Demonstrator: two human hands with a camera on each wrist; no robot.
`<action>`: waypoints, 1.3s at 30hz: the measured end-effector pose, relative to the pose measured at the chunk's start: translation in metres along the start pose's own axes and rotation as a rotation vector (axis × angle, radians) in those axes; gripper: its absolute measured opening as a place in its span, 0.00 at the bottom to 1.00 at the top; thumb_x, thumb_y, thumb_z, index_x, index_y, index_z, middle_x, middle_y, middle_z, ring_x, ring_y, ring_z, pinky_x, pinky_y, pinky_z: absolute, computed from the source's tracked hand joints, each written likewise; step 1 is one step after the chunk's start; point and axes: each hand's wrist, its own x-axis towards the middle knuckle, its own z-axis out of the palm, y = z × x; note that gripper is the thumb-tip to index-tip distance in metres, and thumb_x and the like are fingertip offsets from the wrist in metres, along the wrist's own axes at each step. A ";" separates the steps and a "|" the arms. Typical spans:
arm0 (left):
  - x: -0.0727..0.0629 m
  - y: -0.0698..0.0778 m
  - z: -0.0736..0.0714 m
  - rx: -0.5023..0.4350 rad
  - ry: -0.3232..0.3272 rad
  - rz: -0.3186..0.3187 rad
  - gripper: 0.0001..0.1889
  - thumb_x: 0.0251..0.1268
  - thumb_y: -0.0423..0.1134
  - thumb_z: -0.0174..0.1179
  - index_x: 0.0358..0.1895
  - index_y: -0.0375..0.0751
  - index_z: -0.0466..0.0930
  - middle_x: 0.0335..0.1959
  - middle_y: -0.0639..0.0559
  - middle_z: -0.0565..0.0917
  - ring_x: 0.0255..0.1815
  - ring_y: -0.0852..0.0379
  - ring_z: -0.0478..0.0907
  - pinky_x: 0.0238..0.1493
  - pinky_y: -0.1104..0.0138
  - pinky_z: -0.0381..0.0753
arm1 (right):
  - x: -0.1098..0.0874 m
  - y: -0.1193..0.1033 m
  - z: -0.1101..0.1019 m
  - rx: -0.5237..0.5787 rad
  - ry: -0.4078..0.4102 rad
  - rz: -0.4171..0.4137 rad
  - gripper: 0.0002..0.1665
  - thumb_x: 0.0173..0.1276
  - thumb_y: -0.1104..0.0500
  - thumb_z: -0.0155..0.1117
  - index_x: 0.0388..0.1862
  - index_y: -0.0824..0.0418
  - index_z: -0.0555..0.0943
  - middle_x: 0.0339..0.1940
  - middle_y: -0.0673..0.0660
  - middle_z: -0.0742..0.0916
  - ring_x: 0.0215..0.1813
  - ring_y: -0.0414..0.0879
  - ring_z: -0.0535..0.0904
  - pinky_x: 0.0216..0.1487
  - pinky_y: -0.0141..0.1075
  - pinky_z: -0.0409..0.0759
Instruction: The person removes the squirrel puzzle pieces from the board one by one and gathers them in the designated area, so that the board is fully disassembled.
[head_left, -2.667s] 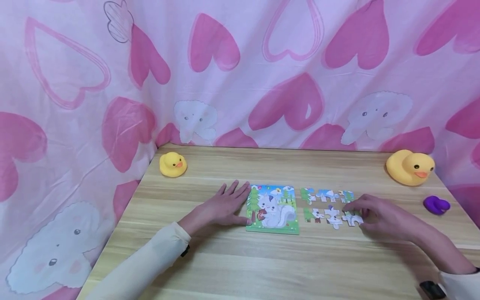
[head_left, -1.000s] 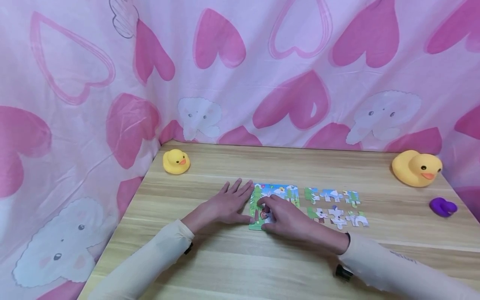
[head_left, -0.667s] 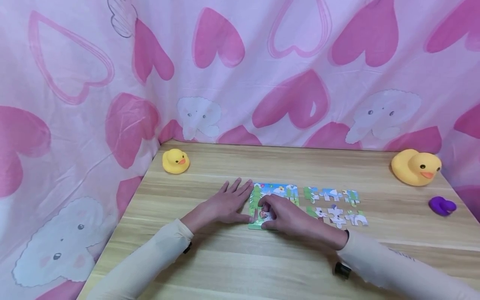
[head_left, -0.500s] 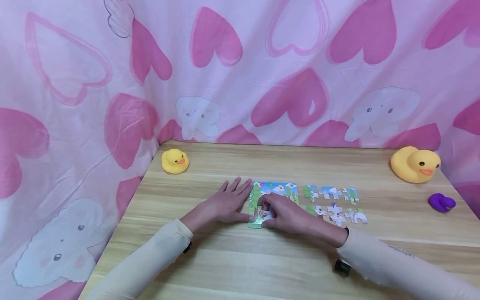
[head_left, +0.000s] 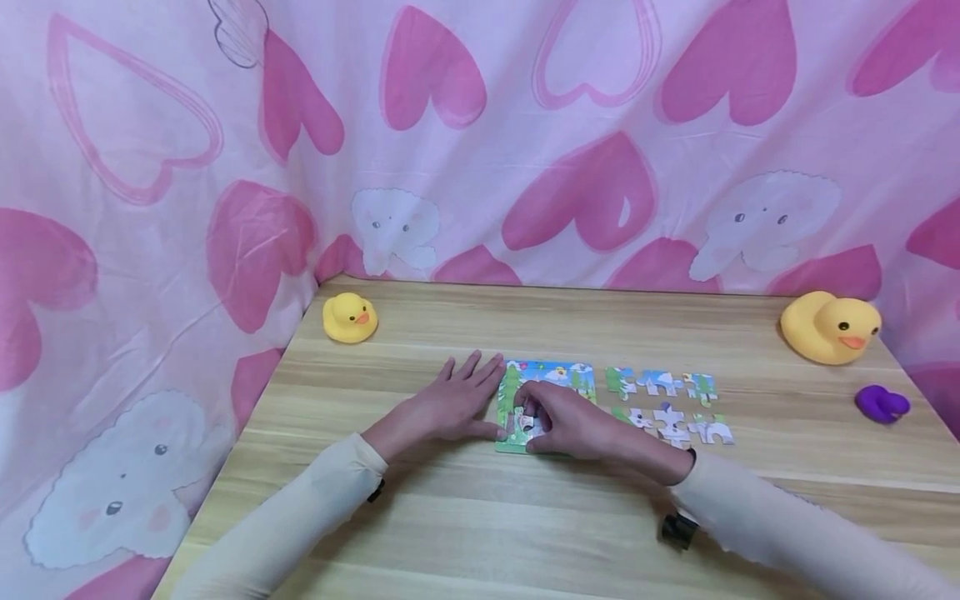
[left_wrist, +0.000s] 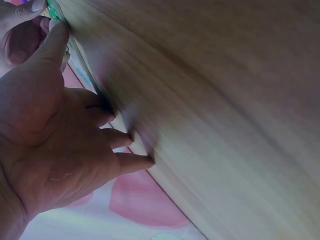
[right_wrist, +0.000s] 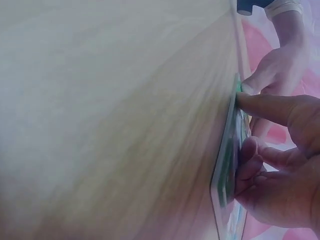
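A small jigsaw puzzle with a squirrel picture lies on the table, partly hidden by my right hand. My left hand lies along its left edge, fingers spread, the thumb at the lower left border. Over the puzzle, my right hand has its fingers curled and pinches a puzzle piece near the lower left of the picture. In the right wrist view its thumb rests at the board's edge. To the right, several loose puzzle pieces lie in two rows.
A small yellow duck stands at the back left of the wooden table. A larger yellow duck and a purple duck are at the right. A pink heart-patterned curtain hangs behind.
My right hand has moved left from the loose pieces to the puzzle. Just now a piece shows turned up at its fingertips. The left hand has stayed at the puzzle's left edge.
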 end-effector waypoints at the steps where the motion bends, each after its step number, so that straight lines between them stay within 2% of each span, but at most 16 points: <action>1: 0.000 0.000 0.000 0.000 0.001 0.001 0.56 0.71 0.73 0.55 0.88 0.45 0.39 0.91 0.50 0.40 0.91 0.38 0.36 0.86 0.34 0.42 | 0.000 -0.001 0.000 -0.002 -0.002 0.005 0.32 0.59 0.58 0.84 0.60 0.55 0.78 0.42 0.49 0.82 0.38 0.42 0.75 0.39 0.32 0.76; 8: 0.001 0.001 0.000 0.031 0.003 -0.006 0.56 0.71 0.74 0.55 0.88 0.45 0.40 0.91 0.49 0.41 0.91 0.38 0.37 0.86 0.35 0.45 | 0.001 -0.005 0.000 -0.034 -0.001 0.034 0.32 0.58 0.58 0.84 0.60 0.57 0.80 0.42 0.49 0.82 0.40 0.43 0.75 0.41 0.33 0.76; 15: 0.000 0.000 0.000 0.033 0.008 0.002 0.57 0.71 0.73 0.56 0.88 0.44 0.40 0.91 0.48 0.41 0.91 0.38 0.38 0.86 0.35 0.45 | 0.004 -0.014 0.003 -0.188 0.031 0.038 0.32 0.50 0.57 0.83 0.56 0.58 0.83 0.40 0.47 0.81 0.39 0.41 0.74 0.41 0.34 0.77; 20: -0.001 0.001 0.000 0.033 0.015 0.001 0.56 0.71 0.73 0.56 0.88 0.44 0.41 0.91 0.48 0.42 0.91 0.37 0.39 0.86 0.34 0.46 | 0.000 -0.012 0.002 -0.230 0.067 0.032 0.34 0.50 0.56 0.83 0.58 0.57 0.83 0.42 0.47 0.83 0.40 0.40 0.75 0.43 0.35 0.78; 24: -0.002 0.002 0.000 0.034 0.014 0.000 0.57 0.70 0.74 0.55 0.88 0.44 0.41 0.90 0.48 0.41 0.91 0.37 0.39 0.86 0.34 0.46 | -0.017 -0.004 -0.008 -0.212 0.104 0.003 0.34 0.52 0.57 0.82 0.61 0.55 0.83 0.43 0.46 0.84 0.38 0.40 0.76 0.39 0.32 0.78; 29: -0.001 0.004 0.001 0.023 0.015 -0.001 0.57 0.70 0.74 0.56 0.88 0.44 0.41 0.91 0.48 0.42 0.91 0.37 0.38 0.86 0.34 0.45 | -0.051 0.018 -0.029 -0.166 0.116 -0.016 0.33 0.57 0.57 0.82 0.63 0.52 0.82 0.40 0.44 0.84 0.37 0.39 0.78 0.37 0.29 0.79; 35: -0.004 0.004 0.001 0.014 0.017 -0.017 0.57 0.69 0.73 0.57 0.88 0.44 0.41 0.91 0.49 0.42 0.91 0.38 0.37 0.86 0.35 0.43 | -0.084 0.038 -0.048 -0.260 0.134 -0.013 0.30 0.55 0.58 0.82 0.56 0.48 0.82 0.35 0.42 0.82 0.36 0.36 0.76 0.38 0.28 0.77; 39: -0.002 0.003 0.001 0.010 0.022 -0.006 0.57 0.70 0.74 0.56 0.88 0.44 0.41 0.91 0.48 0.42 0.91 0.38 0.37 0.86 0.34 0.43 | -0.103 0.048 -0.053 -0.290 0.110 0.000 0.28 0.52 0.56 0.84 0.50 0.44 0.81 0.33 0.40 0.81 0.36 0.35 0.75 0.36 0.27 0.75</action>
